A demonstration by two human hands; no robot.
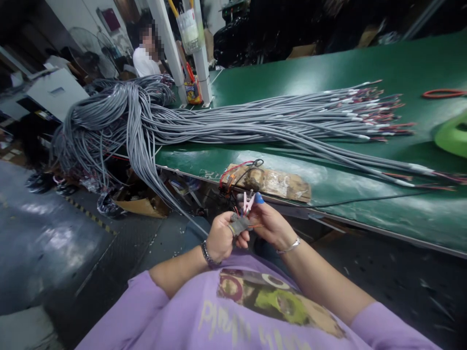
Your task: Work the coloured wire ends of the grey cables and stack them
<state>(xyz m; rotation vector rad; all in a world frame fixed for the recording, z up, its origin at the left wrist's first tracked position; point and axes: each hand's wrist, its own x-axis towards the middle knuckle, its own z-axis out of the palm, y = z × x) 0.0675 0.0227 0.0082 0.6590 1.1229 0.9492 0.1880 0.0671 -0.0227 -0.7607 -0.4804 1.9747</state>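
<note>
Near the bench edge, in front of my body, my two hands come together. My left hand [223, 238], with grey coverings on its thumb and a finger, is closed around the end of a grey cable [199, 227]. Thin coloured wires [239, 211] stick up from that grip. My right hand [270, 222], a blue covering on one fingertip, pinches a small pale pink clip [248, 202] at these wires. An orange-red wire [256, 226] points towards my right palm. Fingers hide the exact contact between clip and wires.
A thick bundle of grey cables [226, 121] lies along the green bench [350, 194], stripped ends to the right. A worn wooden block [288, 184] with black and red leads sits at the edge. A light green object [452, 133] lies far right. Another person [142, 61] is beyond the posts.
</note>
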